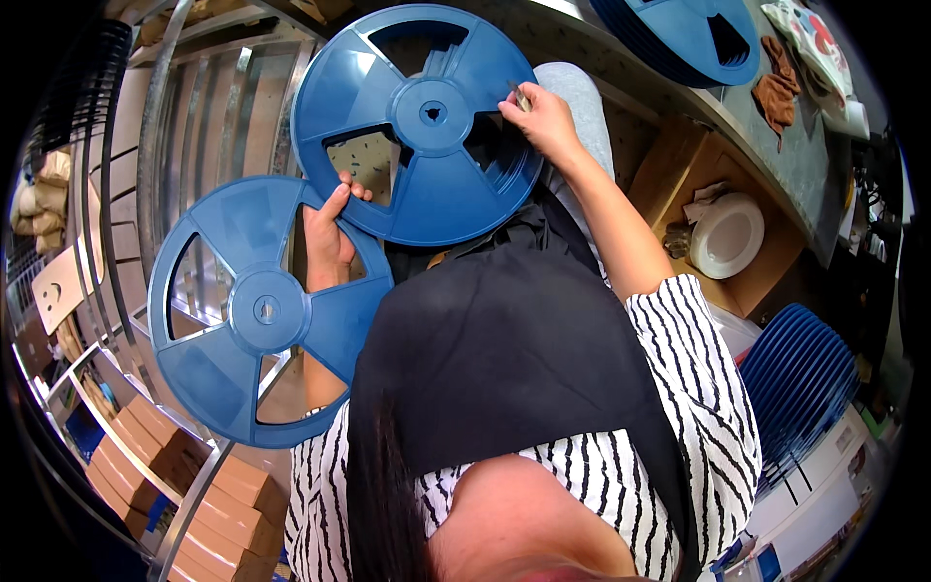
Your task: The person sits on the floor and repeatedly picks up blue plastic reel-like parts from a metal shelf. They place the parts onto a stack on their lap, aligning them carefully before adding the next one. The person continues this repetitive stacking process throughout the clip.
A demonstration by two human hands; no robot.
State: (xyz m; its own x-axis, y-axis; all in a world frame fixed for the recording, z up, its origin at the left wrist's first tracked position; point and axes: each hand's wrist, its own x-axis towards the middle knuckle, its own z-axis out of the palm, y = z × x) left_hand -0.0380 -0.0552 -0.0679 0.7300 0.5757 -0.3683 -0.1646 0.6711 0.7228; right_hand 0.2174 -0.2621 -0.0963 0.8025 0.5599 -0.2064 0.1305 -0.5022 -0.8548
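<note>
Between the pinched thumb and fingertips of the right hand (548,121), a small metallic item (523,99) is held, its exact kind too small to be told. Just beneath those fingers, the right rim of the upper blue reel (415,116) is seen; whether it is touched cannot be told. Toward the other side, the lower blue reel (291,308) is gripped at its upper rim by the left hand (332,233), whose thumb and fingers are curled close together, right beside the upper reel's lower left edge.

The step in hand is judged to be handling of the two reels, with fine finger work done at the upper one's rim. For such work, a steady upper reel and a kept grip on the lower one would be called for.

No brand or label can be read on either reel near the fingers. Beyond the right fingers, a coloured print is borne by a bag (810,44), but no wording can be made out. Well to the left of the left fingers, a smiling face is drawn on a pale board (68,267).
</note>
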